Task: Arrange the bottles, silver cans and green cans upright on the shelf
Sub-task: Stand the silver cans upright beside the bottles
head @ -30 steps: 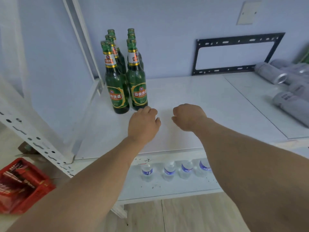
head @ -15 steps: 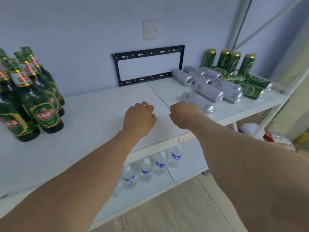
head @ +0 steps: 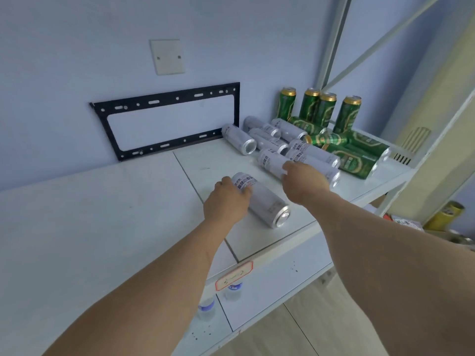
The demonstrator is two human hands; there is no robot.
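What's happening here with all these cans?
A person is sorting drinks on a white shelf. The left hand holds a silver can lying on its side; the right hand reaches onto another lying silver can. Four green cans already stand upright at the back; others lie flat.

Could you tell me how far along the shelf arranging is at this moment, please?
Done: four green cans stand upright at the back. In hand: the left hand grips one lying silver can; the right hand reaches onto another silver can. Left: every silver can in view lies flat, as do several green cans. No bottles show here.
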